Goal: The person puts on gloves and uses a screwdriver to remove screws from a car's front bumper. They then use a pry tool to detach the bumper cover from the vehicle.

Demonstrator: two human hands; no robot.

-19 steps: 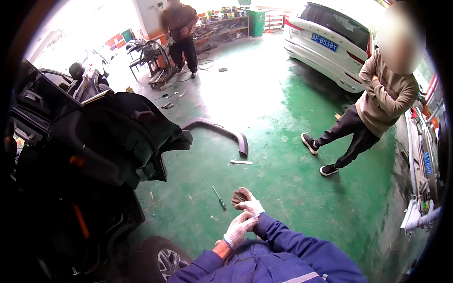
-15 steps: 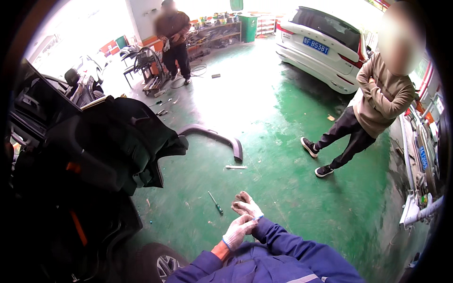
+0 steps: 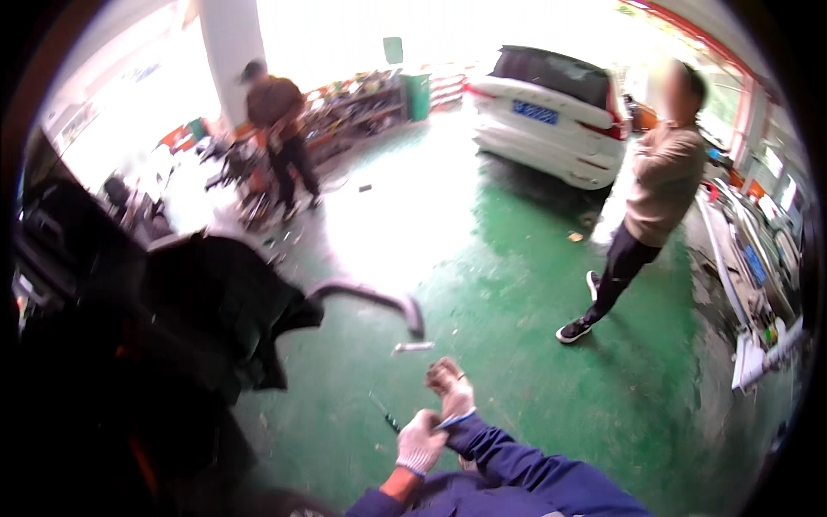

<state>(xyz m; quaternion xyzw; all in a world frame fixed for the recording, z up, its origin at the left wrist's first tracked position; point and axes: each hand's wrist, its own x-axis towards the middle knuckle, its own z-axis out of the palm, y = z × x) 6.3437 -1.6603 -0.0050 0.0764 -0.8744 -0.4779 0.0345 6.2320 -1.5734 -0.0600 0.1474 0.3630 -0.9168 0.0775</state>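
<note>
Both my hands wear white knitted work gloves with grimy fingers. My left hand [image 3: 420, 442] is closed at my right wrist, gripping the blue-edged glove cuff [image 3: 457, 420] there. My right hand [image 3: 450, 389] is raised just beyond it, its fingers curled in and nothing seen in them; motion blurs their outline. Blue work sleeves [image 3: 508, 457] cover my forearms, with a strip of bare left wrist showing. On the green floor left of my hands lies a screwdriver [image 3: 387, 415], partly hidden behind the left glove.
A dark car part [image 3: 215, 302] juts out at left. A curved grey trim piece [image 3: 375, 297] and a whitish strip [image 3: 414, 347] lie ahead. One person [image 3: 663, 181] stands at right, another [image 3: 280, 129] at far left. A white car [image 3: 551, 121] is parked behind.
My view has shifted, and the near person now appears turned sideways. My right hand's fingers have curled in from a more open pose. The left hand stays at the right wrist.
</note>
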